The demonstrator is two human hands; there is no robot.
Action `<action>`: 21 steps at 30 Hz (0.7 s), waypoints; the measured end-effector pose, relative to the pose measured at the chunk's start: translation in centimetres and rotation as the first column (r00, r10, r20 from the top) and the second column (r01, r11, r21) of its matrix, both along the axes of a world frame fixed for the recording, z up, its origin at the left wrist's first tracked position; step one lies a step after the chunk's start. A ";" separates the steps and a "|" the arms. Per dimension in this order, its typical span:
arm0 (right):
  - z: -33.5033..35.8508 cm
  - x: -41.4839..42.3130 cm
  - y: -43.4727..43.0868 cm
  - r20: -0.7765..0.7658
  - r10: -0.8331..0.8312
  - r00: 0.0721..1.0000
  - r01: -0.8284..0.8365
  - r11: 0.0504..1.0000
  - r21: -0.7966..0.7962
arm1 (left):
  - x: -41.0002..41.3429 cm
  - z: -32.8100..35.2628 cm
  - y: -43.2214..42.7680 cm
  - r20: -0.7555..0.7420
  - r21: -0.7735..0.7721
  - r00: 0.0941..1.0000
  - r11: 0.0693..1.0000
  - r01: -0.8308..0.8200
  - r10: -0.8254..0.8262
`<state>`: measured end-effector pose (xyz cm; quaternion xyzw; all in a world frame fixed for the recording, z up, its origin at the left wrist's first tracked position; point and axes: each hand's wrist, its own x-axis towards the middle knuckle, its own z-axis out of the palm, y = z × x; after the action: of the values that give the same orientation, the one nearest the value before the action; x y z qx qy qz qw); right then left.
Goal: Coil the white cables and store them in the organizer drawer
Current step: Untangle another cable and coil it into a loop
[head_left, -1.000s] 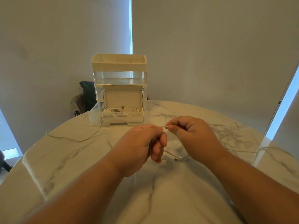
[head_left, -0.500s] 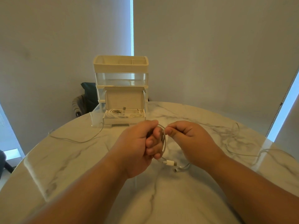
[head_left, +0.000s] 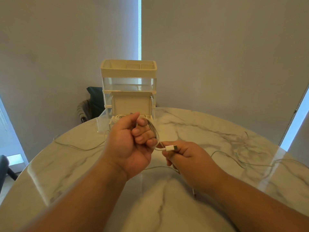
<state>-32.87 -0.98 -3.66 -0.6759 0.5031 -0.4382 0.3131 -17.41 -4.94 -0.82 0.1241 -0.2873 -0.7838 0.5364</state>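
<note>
- The person's left hand is raised above the bench, its fingers curled round a small coil of white cable. The loops arc out past the fingertips on the side toward the other hand.
- The right hand sits just beside it and a little lower. It pinches the cable's white plug between thumb and curled fingers, and the plug's metal tip points to the right.
- A short run of cable joins the plug to the coil, so the two hands are almost touching.
- A thin strand lies on the marble under the wrists. I cannot tell whether it belongs to the same cable.
- At the far edge of the bench stands the cream and clear organizer, with open compartments on top.
- Its bottom drawer is pulled out toward the person. A small white box sits in it with the lid tipped up.
- Some coiled white cables lie inside that box, partly hidden behind the left hand.
- More loose cables lie tangled on the bench to the right, well apart from the hands.
- One long cable trails across the left side near the drawer.
- A dark chair stands behind the bench, left of the organizer.
</note>
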 end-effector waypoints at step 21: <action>-0.1 0.2 0.4 -0.420 0.062 0.905 -0.073 0.997 -0.010 | 0.4 -0.2 -1.7 -0.006 0.086 0.986 0.983 -0.164 0.165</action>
<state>-32.72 -0.56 -3.73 -0.7751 0.5293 -0.2780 0.2043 -17.01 -6.65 -1.06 0.1650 -0.2391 -0.7492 0.5952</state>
